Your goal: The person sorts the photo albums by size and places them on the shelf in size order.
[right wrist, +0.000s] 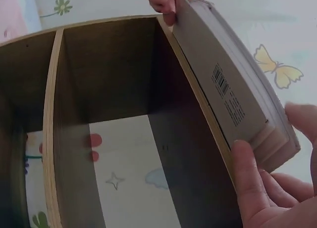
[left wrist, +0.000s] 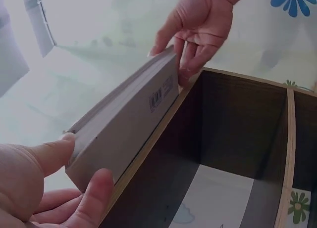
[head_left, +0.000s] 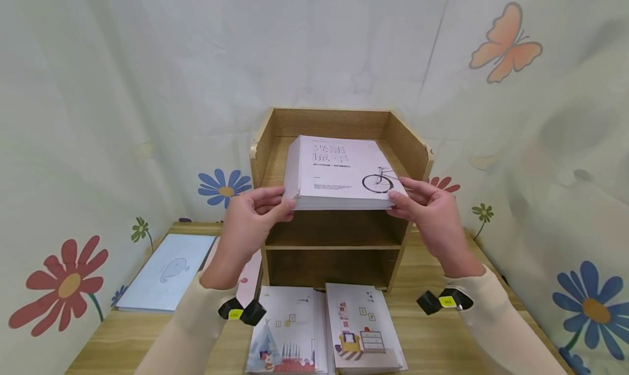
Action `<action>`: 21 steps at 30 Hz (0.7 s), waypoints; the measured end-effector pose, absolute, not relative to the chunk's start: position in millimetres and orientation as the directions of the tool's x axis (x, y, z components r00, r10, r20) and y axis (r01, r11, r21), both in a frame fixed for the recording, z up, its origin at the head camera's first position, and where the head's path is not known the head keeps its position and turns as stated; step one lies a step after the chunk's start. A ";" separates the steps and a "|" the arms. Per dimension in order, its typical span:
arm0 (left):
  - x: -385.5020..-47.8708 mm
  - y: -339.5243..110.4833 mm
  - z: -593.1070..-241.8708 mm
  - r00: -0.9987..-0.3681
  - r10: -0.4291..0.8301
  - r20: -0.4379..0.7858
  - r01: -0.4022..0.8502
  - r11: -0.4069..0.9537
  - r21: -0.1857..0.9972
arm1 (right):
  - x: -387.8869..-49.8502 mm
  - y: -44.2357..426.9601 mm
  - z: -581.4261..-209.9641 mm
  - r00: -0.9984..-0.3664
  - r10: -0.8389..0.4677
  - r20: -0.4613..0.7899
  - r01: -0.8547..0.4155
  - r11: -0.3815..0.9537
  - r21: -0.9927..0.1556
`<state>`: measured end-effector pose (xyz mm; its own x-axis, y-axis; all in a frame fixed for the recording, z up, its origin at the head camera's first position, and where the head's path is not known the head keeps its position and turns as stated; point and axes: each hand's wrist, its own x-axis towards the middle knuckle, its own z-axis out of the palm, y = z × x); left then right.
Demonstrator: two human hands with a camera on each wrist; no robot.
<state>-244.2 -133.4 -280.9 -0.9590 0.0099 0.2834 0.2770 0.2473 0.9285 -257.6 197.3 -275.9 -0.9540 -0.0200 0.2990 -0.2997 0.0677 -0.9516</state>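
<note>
A thick stack of white notebooks point(head_left: 339, 173), its top cover printed with a bicycle, lies across the top tier of a wooden shelf point(head_left: 334, 248) in the head view. My left hand point(head_left: 255, 214) grips the near left corner, thumb on one side and fingers beneath. At the near right corner my right hand point(head_left: 429, 214) holds the stack the same way, thumb on the cover. Both wrist views show the underside with a barcode, close along the shelf board's edge. Whether the stack's far part touches the board is hard to tell.
Below the top tier are two open compartments point(head_left: 334, 266). In front of the shelf lie two piles of illustrated notebooks, one left point(head_left: 285, 331) and one right point(head_left: 363, 328). A light blue notebook point(head_left: 164, 271) and a pink one point(head_left: 250, 277) lie at left. Printed curtains surround the table point(head_left: 427, 337).
</note>
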 end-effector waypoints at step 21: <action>-232.2 -136.0 -289.6 -0.942 -0.038 0.333 0.296 0.369 0.881 | -249.8 190.3 -286.0 -0.880 0.037 0.474 -0.441 0.309 -0.843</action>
<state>-232.2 -136.0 -289.6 -0.9423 -0.0377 0.3327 0.2963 0.3691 0.8809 -249.8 190.3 -286.0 -0.8798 0.0372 0.4738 -0.4408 0.3090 -0.8427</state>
